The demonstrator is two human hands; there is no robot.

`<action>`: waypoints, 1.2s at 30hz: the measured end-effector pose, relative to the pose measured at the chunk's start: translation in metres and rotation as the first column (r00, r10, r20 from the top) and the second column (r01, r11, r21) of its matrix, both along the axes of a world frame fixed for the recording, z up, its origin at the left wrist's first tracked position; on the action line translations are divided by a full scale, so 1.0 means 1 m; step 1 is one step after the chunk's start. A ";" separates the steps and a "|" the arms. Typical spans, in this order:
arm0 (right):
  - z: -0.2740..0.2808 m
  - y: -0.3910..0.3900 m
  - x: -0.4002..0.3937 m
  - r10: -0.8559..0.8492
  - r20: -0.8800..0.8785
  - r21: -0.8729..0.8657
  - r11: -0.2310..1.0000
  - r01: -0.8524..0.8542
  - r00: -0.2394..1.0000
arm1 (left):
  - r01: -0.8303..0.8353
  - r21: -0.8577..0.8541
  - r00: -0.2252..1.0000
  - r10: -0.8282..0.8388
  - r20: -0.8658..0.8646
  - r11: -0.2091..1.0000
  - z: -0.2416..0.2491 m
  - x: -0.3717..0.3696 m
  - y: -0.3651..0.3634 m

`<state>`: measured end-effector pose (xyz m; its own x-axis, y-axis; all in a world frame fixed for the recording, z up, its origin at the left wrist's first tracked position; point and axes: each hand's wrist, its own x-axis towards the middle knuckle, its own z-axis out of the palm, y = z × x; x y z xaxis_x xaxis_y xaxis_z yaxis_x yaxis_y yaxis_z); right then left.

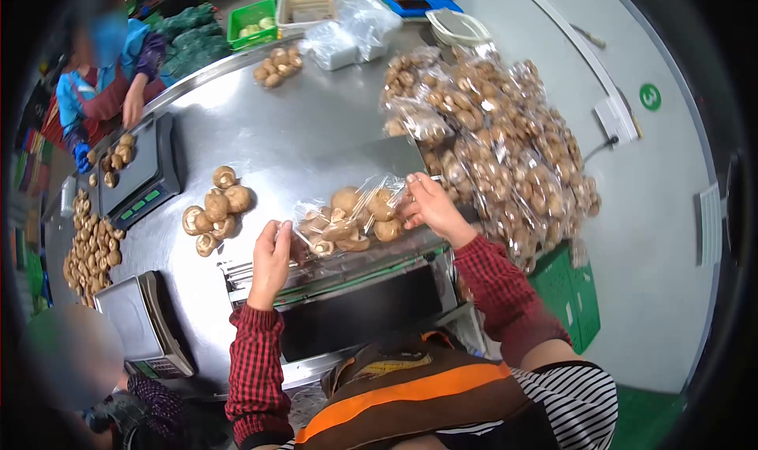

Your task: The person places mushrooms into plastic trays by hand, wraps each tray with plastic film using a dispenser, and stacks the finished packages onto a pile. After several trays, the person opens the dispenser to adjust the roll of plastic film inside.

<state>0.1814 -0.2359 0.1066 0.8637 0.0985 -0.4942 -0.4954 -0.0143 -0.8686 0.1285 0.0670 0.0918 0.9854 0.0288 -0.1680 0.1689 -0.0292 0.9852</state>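
Between my two hands is a clear plastic-wrapped pack of mushrooms point(341, 227), with brown caps and pale stems under shiny film. It is over the back edge of a wrapping machine with a dark front panel point(363, 312). My left hand point(272, 262) is closed at the pack's left end, thumb and fingers on the film. At the opposite end my right hand point(430, 207) grips the film, its fingers bent around the edge. A small heap of loose mushrooms point(215, 205) lies on the metal table to the left of the pack.
Many bagged mushrooms point(505, 142) are piled at the right by the wall. Two scales point(142, 166) and another mushroom heap point(91, 249) stand left, near two co-workers. Farther back are loose mushrooms point(278, 66), plastic bags point(351, 35) and a white basket point(458, 27).
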 end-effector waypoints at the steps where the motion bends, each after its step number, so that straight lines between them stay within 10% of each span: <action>1: 0.010 -0.006 -0.019 0.018 -0.031 0.019 1.000 -0.017 0.999 | 0.014 0.001 0.996 -0.014 -0.092 1.000 0.012 -0.013 -0.001; 8: -0.011 -0.030 -0.146 0.061 -0.267 0.042 0.998 -0.052 0.962 | 0.277 0.294 0.906 -0.147 -0.396 0.915 0.004 -0.098 -0.005; 12: -0.023 -0.014 -0.204 -0.201 0.130 -0.390 0.890 0.236 0.971 | 0.094 0.033 0.945 -0.079 -0.319 0.995 -0.020 -0.134 -0.023; 19: -0.139 -0.055 -0.305 -0.356 0.412 -0.692 0.476 0.542 0.839 | -0.010 0.806 0.913 -0.324 0.249 0.591 -0.078 -0.143 -0.051; 22: -0.198 -0.022 -0.296 -0.518 0.434 -0.647 0.390 0.655 0.737 | -0.113 0.805 0.788 -0.441 0.430 0.583 -0.088 -0.123 -0.090; 23: -0.201 -0.005 -0.296 -0.808 0.214 -0.189 0.517 0.835 0.549 | -0.048 0.808 0.787 -0.476 0.392 0.587 -0.088 -0.122 -0.099; 24: -0.200 0.007 -0.296 -0.899 -0.145 0.304 0.357 0.883 0.414 | 0.009 0.807 0.781 -0.508 0.362 0.590 -0.089 -0.120 -0.109; 26: -0.087 0.005 -0.292 -0.281 0.182 0.268 0.936 0.228 0.942 | 0.417 0.333 0.904 -0.425 -0.052 0.846 -0.092 -0.124 -0.108; 27: -0.009 0.009 -0.279 0.271 0.546 -0.367 0.928 -0.065 0.793 | 0.310 -0.316 0.875 -0.399 -0.274 0.897 -0.062 -0.138 -0.120; 28: 0.000 0.015 -0.281 0.268 0.566 -0.380 0.924 -0.042 0.780 | 0.087 -0.585 0.735 -0.449 -0.508 0.806 -0.039 -0.146 -0.117; 29: 0.004 0.031 -0.288 0.327 0.333 -0.249 0.935 -0.252 0.884 | 0.519 -0.496 0.831 -0.546 0.103 0.696 -0.054 -0.158 -0.117; 30: 0.003 0.043 -0.292 0.413 0.088 -0.069 0.910 -0.408 0.906 | 0.588 -0.641 0.768 -0.590 0.250 0.493 -0.030 -0.162 -0.119; 31: -0.018 0.045 -0.298 0.356 0.051 0.252 0.899 -0.357 0.933 | 0.733 -0.379 0.676 -0.670 0.307 0.565 -0.013 -0.158 -0.110; 34: 0.005 0.001 -0.307 0.049 -0.028 0.685 0.728 -0.017 0.998 | 0.530 -0.752 0.638 -0.769 0.048 0.393 0.041 -0.166 -0.105; 35: 0.002 -0.009 -0.312 -0.123 -0.394 0.541 0.770 0.339 0.911 | -0.039 -0.982 0.202 -0.961 -0.189 0.185 -0.067 -0.183 -0.039; 36: 0.019 -0.022 -0.314 -0.193 -0.307 0.670 0.651 0.356 0.932 | -0.143 -0.924 0.082 -0.926 -0.368 0.355 -0.034 -0.180 -0.039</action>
<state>-0.1331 -0.2579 0.1256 0.8051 0.2600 -0.5332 -0.5279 0.7239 -0.4441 -0.0514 0.0275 0.0576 -0.0893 -0.9239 -0.3719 0.9898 -0.0406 -0.1367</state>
